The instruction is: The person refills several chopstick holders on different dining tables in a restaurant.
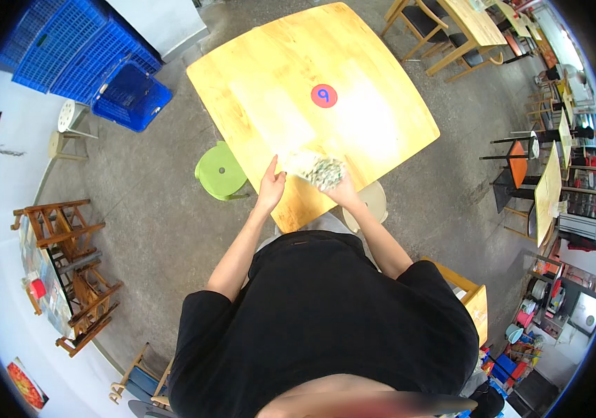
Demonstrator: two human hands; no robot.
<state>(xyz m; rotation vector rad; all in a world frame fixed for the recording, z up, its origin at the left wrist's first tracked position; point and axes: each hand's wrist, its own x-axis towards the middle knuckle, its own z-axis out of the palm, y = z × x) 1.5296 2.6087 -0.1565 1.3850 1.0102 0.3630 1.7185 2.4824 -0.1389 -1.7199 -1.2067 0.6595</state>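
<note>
Over the near part of a light wooden table point(256, 57), my right hand point(345, 190) grips a clear bag-like bundle point(324, 171) with white and green pieces inside; what they are is too blurred to tell. The bundle's pale, see-through end reaches left towards my left hand point(273, 185). That hand is raised with its fingers apart, close to the pale end; whether it touches it is unclear. Farther up the tabletop lies a round red disc point(324, 96) with a blue numeral.
A green plastic stool point(219, 170) stands left of the table, and a cream stool point(373, 206) is partly under its right near edge. Blue plastic crates point(78, 47) are stacked at the upper left. Wooden chairs point(70, 230) stand by a table at left.
</note>
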